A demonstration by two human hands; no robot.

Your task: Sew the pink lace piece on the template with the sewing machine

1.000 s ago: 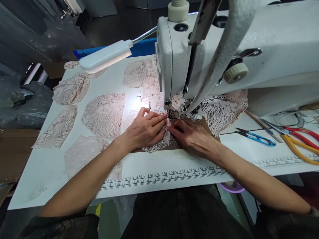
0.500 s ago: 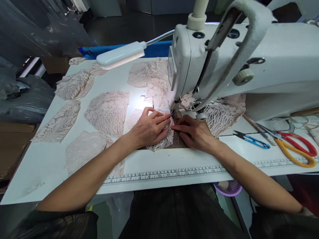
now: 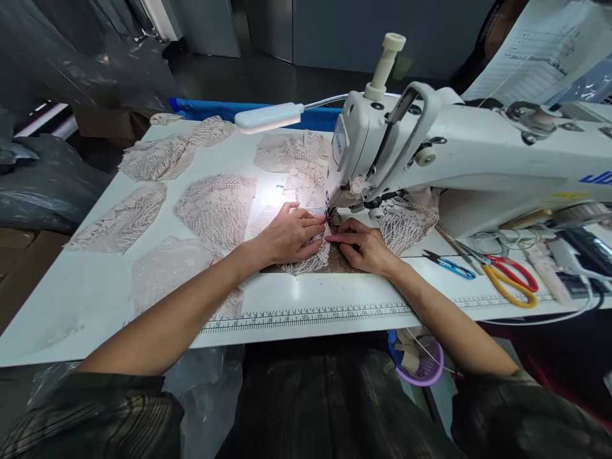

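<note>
A pale pink lace piece (image 3: 308, 262) lies beneath the needle area of the white sewing machine (image 3: 356, 137). My left hand (image 3: 291, 236) rests flat on this lace, fingers stretched towards the presser foot (image 3: 331, 215). From the other side, my right hand (image 3: 361, 247) pinches the lace's right edge between thumb and index finger, its other fingers curled. The needle tip is too small to make out. Behind my right hand, another section of patterned lace (image 3: 406, 223) lies under the machine's arm.
Several lace pieces (image 3: 215, 207) are spread over the white table (image 3: 268, 293) on the left. Blue thread snips (image 3: 449, 264) and scissors with red and yellow handles (image 3: 509, 284) lie at right. A lamp (image 3: 268, 118) shines from above. Below the front edge hangs a purple basket (image 3: 425, 370).
The head view has tilted up and drawn back, showing more of the machine and a paper sheet at upper right. Both hands keep nearly the same pose on the lace beside the presser foot.
</note>
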